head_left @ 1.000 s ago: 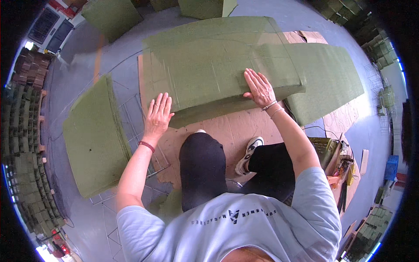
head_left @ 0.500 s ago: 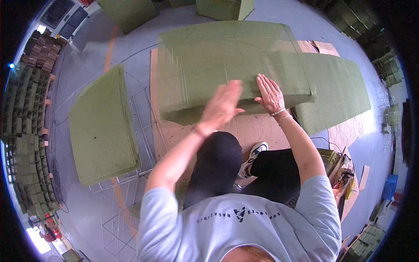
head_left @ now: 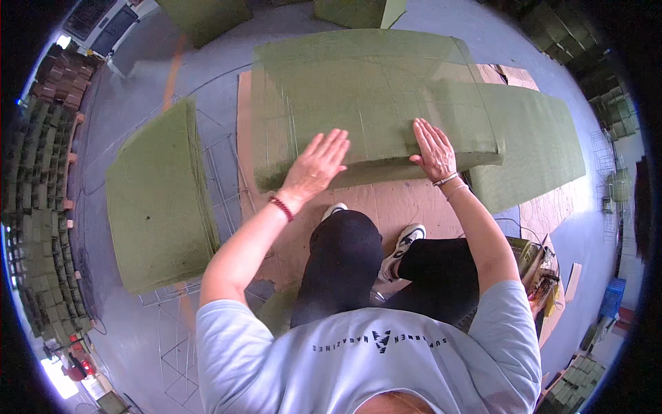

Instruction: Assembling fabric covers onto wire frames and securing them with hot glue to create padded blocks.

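Observation:
A large sheet of green mesh lies in front of me, and thin straight wires show faintly through it. Its near edge bends downward in a darker fold. My left hand rests flat toward the left part of that edge, fingers stretched out and holding nothing. Farther right, my right hand lies along the same edge with straight fingers and the thumb apart. Another green mesh sheet spreads out on the right, partly under the first.
Brown cardboard covers the floor beneath the mesh. To the left, stacked green mesh pieces lie on wire frames. Tools and a yellow item sit near my right knee. Piled green goods line the left side.
My left hand has moved left along the mesh's near edge, away from my right hand. The right hand stays nearly in place, shifted slightly right.

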`<state>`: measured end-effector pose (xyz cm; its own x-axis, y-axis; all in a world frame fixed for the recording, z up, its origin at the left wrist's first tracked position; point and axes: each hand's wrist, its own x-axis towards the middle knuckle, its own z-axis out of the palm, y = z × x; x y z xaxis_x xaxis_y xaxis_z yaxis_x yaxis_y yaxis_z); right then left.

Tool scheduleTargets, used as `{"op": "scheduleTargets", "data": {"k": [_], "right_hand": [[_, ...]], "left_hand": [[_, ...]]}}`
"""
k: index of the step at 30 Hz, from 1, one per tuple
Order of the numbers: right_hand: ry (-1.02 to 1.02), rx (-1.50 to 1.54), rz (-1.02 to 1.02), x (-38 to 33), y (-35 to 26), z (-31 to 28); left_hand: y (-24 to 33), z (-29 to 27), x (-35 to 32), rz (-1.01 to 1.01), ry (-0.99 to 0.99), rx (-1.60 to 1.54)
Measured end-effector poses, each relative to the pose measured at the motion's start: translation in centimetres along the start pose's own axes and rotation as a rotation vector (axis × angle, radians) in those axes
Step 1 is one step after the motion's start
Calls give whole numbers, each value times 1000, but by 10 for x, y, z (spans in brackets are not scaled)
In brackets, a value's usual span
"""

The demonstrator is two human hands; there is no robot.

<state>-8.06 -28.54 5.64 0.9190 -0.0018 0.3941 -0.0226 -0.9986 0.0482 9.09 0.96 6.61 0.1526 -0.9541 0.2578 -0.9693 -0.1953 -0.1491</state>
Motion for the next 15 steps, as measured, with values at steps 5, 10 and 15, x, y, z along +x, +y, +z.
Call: {"op": "scheduleTargets", "data": {"k": [5,10,15], "right_hand": [[-7,1,3,0,0,0],[-16,6,-9,-2,2,0],[-12,4,-22,-1,2,-1]], "left_hand": [[-34,-18,-52,-50,-57,37],[-54,-26,-83,-94,-24,-66],[-58,-26,-93,-88,21,-64]]}}
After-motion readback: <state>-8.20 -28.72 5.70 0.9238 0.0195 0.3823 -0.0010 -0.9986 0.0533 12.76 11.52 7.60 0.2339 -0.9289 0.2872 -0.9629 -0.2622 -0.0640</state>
